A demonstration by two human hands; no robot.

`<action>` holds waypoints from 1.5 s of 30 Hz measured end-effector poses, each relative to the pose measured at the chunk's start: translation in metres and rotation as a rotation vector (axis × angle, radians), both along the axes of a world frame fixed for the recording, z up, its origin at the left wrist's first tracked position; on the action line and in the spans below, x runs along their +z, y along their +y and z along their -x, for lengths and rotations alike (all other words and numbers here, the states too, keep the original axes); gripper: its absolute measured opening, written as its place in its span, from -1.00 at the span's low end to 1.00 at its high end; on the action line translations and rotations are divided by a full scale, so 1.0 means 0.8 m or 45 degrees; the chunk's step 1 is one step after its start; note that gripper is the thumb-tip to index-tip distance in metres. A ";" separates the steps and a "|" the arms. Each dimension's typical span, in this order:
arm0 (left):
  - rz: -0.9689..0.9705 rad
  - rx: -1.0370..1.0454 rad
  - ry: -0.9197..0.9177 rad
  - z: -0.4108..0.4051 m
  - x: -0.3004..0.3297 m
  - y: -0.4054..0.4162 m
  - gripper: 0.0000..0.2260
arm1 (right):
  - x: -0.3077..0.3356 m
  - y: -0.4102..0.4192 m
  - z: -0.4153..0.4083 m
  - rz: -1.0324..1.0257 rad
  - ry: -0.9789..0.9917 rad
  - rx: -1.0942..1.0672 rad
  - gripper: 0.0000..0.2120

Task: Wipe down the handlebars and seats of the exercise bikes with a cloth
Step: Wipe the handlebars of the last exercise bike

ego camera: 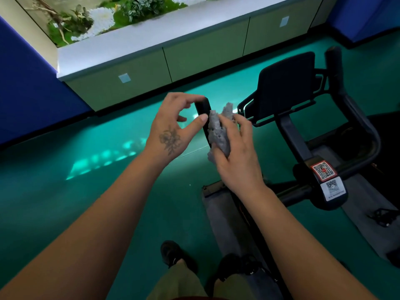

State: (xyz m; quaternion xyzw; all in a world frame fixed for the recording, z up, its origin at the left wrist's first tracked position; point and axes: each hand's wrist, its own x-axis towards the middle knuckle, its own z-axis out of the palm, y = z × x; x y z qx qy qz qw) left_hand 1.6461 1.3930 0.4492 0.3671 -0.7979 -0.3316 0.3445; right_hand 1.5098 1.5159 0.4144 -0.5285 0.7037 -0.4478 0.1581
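Now cloth against handlebar

Both forearms are bare, with no sleeves in view. A dark floral tattoo marks the back of the left hand. The right hand is unmarked. Olive-khaki trousers and black shoes complete the outfit.

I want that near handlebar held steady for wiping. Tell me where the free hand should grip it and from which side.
Grip the handlebar at its upper end, coming from the left. The cloth in the right hand covers its right side, while the left hand already touches that bare top end.
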 end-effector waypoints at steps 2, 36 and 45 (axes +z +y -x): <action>-0.046 -0.090 -0.054 -0.001 -0.006 -0.014 -0.62 | -0.003 -0.006 -0.001 0.020 0.132 -0.005 -0.37; -0.400 -0.165 0.139 -0.004 -0.030 -0.016 -0.26 | -0.017 -0.037 -0.007 -0.194 0.329 -0.165 -0.50; -0.322 -0.142 0.187 0.006 -0.049 0.002 -0.27 | -0.030 0.030 0.016 -0.312 0.286 -0.093 -0.73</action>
